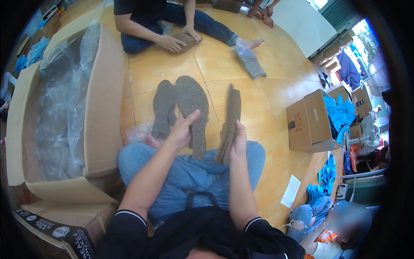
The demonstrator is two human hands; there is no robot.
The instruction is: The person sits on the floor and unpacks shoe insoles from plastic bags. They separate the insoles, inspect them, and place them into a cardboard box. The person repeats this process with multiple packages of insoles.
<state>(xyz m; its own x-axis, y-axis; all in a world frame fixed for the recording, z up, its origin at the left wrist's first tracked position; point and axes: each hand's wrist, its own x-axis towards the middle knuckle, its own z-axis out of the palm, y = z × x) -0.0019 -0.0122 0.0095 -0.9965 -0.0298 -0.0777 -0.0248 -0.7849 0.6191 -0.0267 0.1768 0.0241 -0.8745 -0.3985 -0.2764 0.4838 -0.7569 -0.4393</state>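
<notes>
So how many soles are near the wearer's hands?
At least 3: a textured sole in the left hand, an edge-on sole in the right hand, a third sole farther left; more may be hidden.

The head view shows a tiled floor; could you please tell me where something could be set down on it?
Bare floor lies between the right hand, the carton of blue material and the bagged item. It is crowded around the left hand, with brown soles, clear plastic and, farther left, the large open box.

Clock centred between left hand (182, 131) and right hand (238, 144). Floor (268, 105) open toward 2 o'clock; blocked at 9 by box (107, 99), 11 co-worker (145, 34), 1 bag (251, 64), 3 carton (305, 125).
</notes>
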